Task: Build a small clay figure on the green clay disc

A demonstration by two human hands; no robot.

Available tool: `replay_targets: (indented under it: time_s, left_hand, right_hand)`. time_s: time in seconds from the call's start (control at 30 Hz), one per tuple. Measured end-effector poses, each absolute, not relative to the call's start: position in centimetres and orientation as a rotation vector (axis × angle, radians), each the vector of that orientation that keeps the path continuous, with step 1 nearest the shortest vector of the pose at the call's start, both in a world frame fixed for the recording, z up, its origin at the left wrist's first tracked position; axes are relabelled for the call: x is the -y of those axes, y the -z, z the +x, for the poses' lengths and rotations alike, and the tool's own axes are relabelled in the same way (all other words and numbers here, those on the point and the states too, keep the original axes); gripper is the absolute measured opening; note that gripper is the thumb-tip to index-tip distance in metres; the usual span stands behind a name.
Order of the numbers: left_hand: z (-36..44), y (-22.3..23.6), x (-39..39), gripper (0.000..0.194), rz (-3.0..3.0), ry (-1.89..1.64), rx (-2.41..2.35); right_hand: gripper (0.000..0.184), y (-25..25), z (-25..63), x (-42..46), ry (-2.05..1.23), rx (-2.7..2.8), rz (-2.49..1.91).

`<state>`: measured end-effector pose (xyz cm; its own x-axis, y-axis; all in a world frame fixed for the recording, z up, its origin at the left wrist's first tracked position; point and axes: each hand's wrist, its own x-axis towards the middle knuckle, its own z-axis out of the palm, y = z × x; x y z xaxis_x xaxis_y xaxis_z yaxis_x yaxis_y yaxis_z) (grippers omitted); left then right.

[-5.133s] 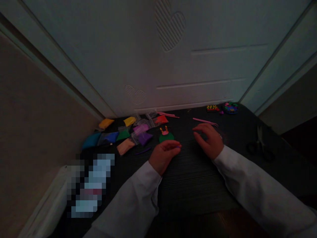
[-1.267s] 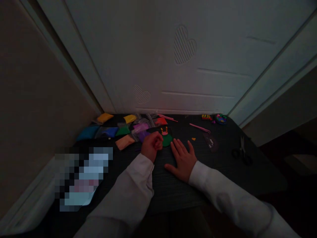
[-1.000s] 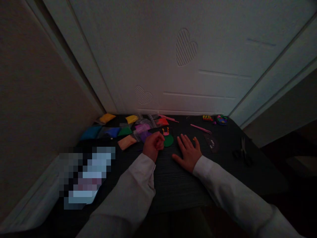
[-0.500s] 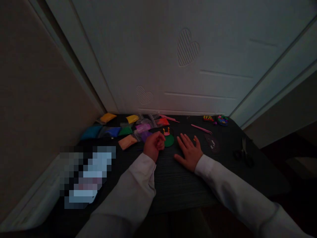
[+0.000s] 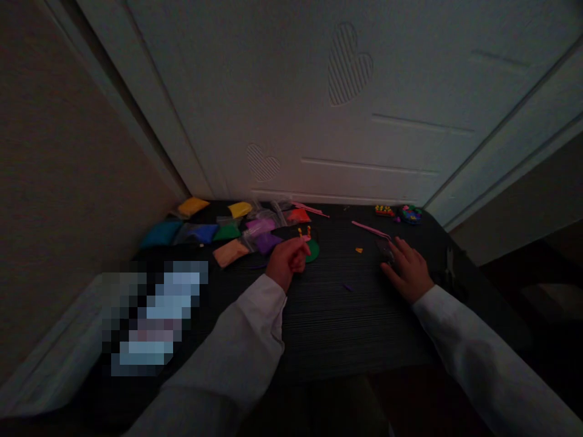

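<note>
The scene is dim. My left hand (image 5: 286,261) is curled into a loose fist on the dark table (image 5: 328,315), touching the edge of a green clay disc (image 5: 313,250) that carries a small pink and orange figure (image 5: 304,233). What its fingers hold is hidden. My right hand (image 5: 409,267) lies to the right with fingers stretched forward, resting on a small dark bag (image 5: 385,249). A pink tool (image 5: 370,229) lies just beyond it. A tiny orange clay bit (image 5: 359,249) and a purple bit (image 5: 348,287) sit between the hands.
Several bags of coloured clay (image 5: 218,232) lie at the back left. Finished clay pieces (image 5: 401,212) stand at the back right by the white door (image 5: 319,91). Scissors (image 5: 449,267) lie at the right edge. A blurred packet (image 5: 155,315) lies at the left.
My right hand has slid from beside the green disc out to the right, onto the small dark bag. My left hand stayed curled by the disc.
</note>
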<state>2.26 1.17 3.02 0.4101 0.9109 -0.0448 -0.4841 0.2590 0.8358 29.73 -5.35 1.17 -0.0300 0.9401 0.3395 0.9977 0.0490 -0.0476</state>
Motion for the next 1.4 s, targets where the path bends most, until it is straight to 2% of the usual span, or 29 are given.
replay_targets:
  time_s: [0.07, 0.3, 0.53, 0.67, 0.73, 0.8, 0.97, 1.1, 1.2, 1.4]
  left_hand:
    - [2.3, -2.9, -1.2, 0.021, 0.871, -1.019, -0.597]
    - [2.1, -2.7, -1.3, 0.02, 0.91, -1.01, -0.597]
    - [2.2, -2.7, -1.3, 0.02, 0.934, -1.016, -0.612]
    - [2.2, -2.6, -1.3, 0.018, 0.95, -1.024, -0.614]
    - [2.2, -2.7, -1.2, 0.019, 0.954, -1.024, -0.62]
    - [2.2, -2.7, -1.2, 0.019, 0.955, -1.022, -0.626]
    - [2.3, -2.7, -1.2, 0.02, 0.964, -1.019, -0.636]
    - [2.3, -2.7, -1.2, 0.021, 0.951, -0.998, -0.655]
    - [2.3, -2.8, -1.2, 0.02, 0.945, -0.999, -0.653]
    - [2.4, -2.8, -1.1, 0.02, 0.965, -1.0, -0.643]
  right_hand:
    - [0.058, -0.3, 31.0, 4.9, 0.213, 1.933, -2.073]
    - [0.04, -1.0, 32.5, 3.9, -0.023, 1.948, -2.058]
    - [0.053, -1.2, 31.9, 4.9, -0.049, 1.786, -1.935]
    - [0.033, -1.2, 30.5, 6.6, -0.131, 1.917, -1.813]
    - [0.029, -1.4, 29.6, 7.3, -0.201, 1.946, -1.706]
    - [0.031, -1.8, 28.7, 7.9, -0.386, 1.809, -1.612]
    - [0.035, -3.7, 25.6, 8.5, -1.107, 1.091, -1.296]
    - [0.035, -5.7, 23.5, 8.8, -1.573, 0.804, -1.019]
    - [0.036, -7.0, 22.5, 9.2, -1.715, 0.736, -0.902]
    - [0.041, -8.1, 21.6, 10.0, -1.747, 0.791, -0.861]
